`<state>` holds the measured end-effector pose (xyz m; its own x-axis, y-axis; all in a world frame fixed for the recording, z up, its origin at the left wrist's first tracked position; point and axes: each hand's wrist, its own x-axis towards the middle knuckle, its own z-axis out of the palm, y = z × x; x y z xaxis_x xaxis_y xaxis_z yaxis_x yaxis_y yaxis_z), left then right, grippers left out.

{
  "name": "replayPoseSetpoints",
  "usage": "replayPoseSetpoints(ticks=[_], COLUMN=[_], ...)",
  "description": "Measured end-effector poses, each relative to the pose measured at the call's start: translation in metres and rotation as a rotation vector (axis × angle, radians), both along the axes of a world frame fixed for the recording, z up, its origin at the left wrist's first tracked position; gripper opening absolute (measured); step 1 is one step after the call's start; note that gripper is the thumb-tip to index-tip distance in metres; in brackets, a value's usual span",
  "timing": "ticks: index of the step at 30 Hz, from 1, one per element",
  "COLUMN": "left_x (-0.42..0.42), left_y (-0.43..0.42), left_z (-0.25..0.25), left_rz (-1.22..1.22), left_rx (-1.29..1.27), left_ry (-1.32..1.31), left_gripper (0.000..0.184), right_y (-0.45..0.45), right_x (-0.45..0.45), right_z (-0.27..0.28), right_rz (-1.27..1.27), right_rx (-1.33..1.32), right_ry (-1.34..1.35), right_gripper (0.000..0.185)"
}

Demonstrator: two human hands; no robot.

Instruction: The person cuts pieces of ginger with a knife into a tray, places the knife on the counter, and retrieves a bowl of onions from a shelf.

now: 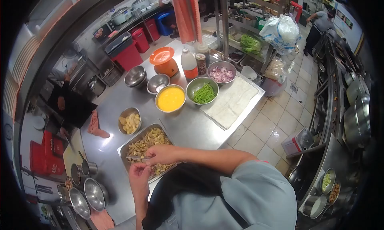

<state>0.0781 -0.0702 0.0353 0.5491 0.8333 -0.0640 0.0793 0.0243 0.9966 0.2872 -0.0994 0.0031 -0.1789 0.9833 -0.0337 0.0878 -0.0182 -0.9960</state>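
My right hand (159, 154) is closed on a thin grey metal piece that looks like a small knife (134, 158), which points left over a rectangular steel tray (125, 151). The tray holds chopped brownish-yellow food pieces (154, 139). Close beside it, my left hand (139, 173) is pinched at the tray's near left side, fingertips almost touching the right hand's. Anything between those left fingers is too small to name. A steel bowl of pale yellow peeled pieces (130, 123) stands just beyond the tray.
Farther back on the steel table (188, 128) are bowls of yellow liquid (171, 98), green beans (204, 93) and chopped onions (222, 74). A white-covered tray (230, 102) lies right; pots and bowls (95, 194) stand left. Two people (70, 104) (320, 24) are farther off.
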Motion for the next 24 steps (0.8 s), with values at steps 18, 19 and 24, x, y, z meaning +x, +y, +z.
replayPoseSetpoints(ticks=[18, 19, 24], left_x=[-0.011, -0.011, -0.009], left_y=[0.018, 0.017, 0.016], left_z=[-0.021, -0.022, -0.024], left_rz=[0.036, 0.048, 0.094], left_rx=[-0.597, -0.607, -0.598], left_ry=[-0.582, -0.588, -0.604], left_gripper=[0.028, 0.028, 0.028], right_y=[-0.017, -0.019, -0.032], right_x=[0.004, 0.0, -0.011], right_z=[0.022, 0.022, 0.036], right_rz=[-0.021, -0.008, 0.047], right_rx=[-0.12, -0.076, 0.059], right_ry=[0.16, 0.148, 0.039], right_gripper=[0.031, 0.034, 0.051])
